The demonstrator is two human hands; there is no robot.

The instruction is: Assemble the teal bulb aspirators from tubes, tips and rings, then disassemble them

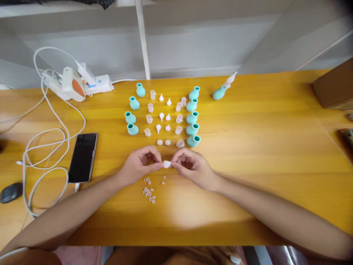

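Observation:
Between my two hands is a small white funnel-shaped piece (167,164). My left hand (143,163) pinches one end of it, and my right hand (194,167) pinches the other. Just beyond my fingers stand rows of small white nozzle-like pieces (168,117) and translucent cup-shaped pieces (179,118). Turquoise bulbs (192,129) with open necks flank them on both sides. Nearer to me lie several tiny translucent rings (149,194). One turquoise bulb (219,92) at the back right has a white tip (231,79) fitted in its neck.
On the left lie a phone (82,158), a coiled white cable (45,149) and a black mouse (11,193). A power strip (100,84) with chargers sits at the back left. A brown box (335,84) stands at the far right of the wooden table (261,147).

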